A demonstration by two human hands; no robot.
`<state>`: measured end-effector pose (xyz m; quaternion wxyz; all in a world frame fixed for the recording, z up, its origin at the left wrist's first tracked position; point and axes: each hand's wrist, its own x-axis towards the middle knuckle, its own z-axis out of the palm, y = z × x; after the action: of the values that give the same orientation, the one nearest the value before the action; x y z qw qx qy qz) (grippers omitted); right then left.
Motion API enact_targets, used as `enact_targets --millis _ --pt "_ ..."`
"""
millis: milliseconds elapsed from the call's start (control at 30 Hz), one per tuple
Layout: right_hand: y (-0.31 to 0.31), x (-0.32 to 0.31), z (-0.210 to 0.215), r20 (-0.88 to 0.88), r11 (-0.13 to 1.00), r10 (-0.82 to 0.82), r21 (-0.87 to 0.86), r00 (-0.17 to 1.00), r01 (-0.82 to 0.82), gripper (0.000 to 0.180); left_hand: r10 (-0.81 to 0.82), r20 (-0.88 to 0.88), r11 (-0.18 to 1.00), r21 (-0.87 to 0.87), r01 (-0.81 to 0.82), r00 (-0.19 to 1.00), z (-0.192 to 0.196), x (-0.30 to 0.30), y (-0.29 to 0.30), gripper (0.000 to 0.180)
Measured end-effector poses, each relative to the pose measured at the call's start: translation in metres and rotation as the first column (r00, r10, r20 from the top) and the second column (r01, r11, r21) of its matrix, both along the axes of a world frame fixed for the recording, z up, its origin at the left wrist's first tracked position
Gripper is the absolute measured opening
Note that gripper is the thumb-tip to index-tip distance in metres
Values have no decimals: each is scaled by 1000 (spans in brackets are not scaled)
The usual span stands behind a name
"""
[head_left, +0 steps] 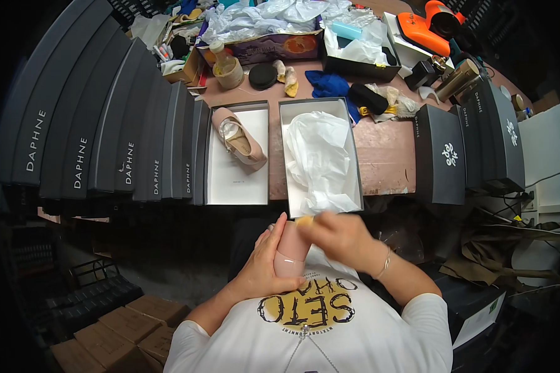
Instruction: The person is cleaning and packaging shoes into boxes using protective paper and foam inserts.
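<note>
Close against my body, my left hand (261,264) is wrapped round a pink shoe (290,247) with a glossy band across its lower part. My right hand (341,239), smeared by motion, pinches a small yellow pad (304,221) at the far end of that shoe. Whether the pad is sponge or cloth I cannot make out. Ahead, a pink flat shoe with a strap (247,153) lies tilted in a shallow white-lined box part (236,183). Beside it on the right, crumpled white tissue paper (318,149) fills an open dark box (356,168).
Dark shoe boxes stand in a row on the left (106,118), with more boxes at the right (440,155). Farther back on the table (389,158) are a bottle with yellowish contents (228,71), a round black lid (263,76), blue cloth (323,84) and an orange tool (420,34).
</note>
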<state>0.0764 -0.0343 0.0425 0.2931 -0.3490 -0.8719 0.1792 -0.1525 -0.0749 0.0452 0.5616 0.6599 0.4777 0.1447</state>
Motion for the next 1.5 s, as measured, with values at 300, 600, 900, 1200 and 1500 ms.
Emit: enact_targets --millis 300,600,900,1200,1500 --pt "0 8 -37 -503 364 -541 -863 674 -351 39 -140 -235 912 347 217 962 27 10 14 120" --pt "-3 -1 -35 -691 324 -548 -695 471 -642 70 -196 -521 693 525 493 830 62 21 32 109" --pt "20 15 -40 -862 537 -438 -479 256 -694 73 593 665 787 -597 -155 453 -11 1 21 110" --pt "6 19 -36 -565 590 -572 -787 595 -180 48 668 651 739 -523 -424 361 -21 34 39 63" --pt "27 4 -12 16 942 -326 86 945 323 11 699 599 706 -493 -508 391 -38 35 30 58"
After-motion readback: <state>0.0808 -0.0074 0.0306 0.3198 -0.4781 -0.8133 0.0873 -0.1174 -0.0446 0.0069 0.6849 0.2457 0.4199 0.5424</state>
